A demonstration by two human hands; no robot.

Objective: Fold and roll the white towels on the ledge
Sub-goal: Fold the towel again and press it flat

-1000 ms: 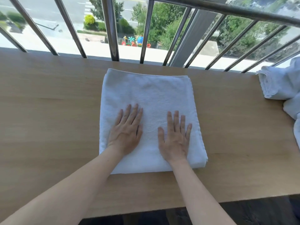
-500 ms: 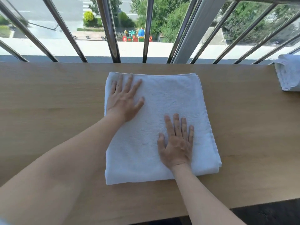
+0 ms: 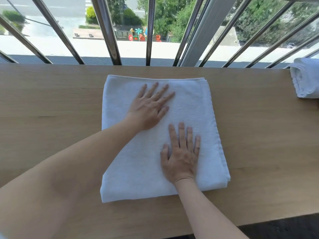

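Note:
A white towel (image 3: 198, 107), folded into a thick rectangle, lies flat on the wooden ledge (image 3: 51, 109) in the middle of the view. My left hand (image 3: 150, 106) rests palm down on its far half, fingers spread and pointing toward the far right. My right hand (image 3: 181, 156) lies flat on the near right part of the towel, fingers apart and pointing away from me. Neither hand grips the cloth.
More white towels (image 3: 305, 78) are heaped at the ledge's far right edge, partly out of view. A railing of metal bars (image 3: 107, 31) runs along the back of the ledge. The near edge of the ledge drops to a dark floor (image 3: 284, 226).
My left hand slid from the near half of the towel up to its far left corner, then to the right toward the middle. My right hand stayed nearly in place.

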